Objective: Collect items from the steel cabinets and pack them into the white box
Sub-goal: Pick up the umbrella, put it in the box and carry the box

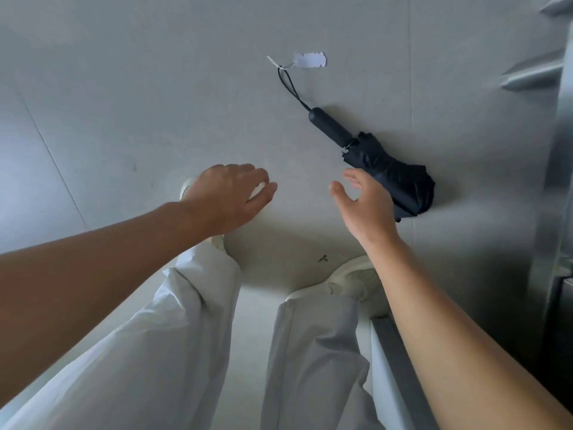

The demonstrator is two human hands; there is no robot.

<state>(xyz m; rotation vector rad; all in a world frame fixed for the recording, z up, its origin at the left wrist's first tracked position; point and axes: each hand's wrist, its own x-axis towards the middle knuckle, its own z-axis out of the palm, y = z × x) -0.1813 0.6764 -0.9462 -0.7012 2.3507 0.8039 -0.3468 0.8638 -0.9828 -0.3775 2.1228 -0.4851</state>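
Note:
A folded black umbrella (384,162) lies on the grey floor, its handle pointing up-left with a wrist strap and a white paper tag (310,60) at the end. My right hand (362,206) hovers just left of the umbrella's canopy, fingers spread and relaxed, holding nothing. My left hand (229,197) hangs further left above my shoe, fingers loosely curled and empty. The white box is not in view.
Steel cabinet (558,181) edges and shelf lips run down the right side. My legs in pale trousers and white shoes (350,280) stand below. A grey-edged panel (400,367) sits at the lower right. Grey floor tiles spread to the left.

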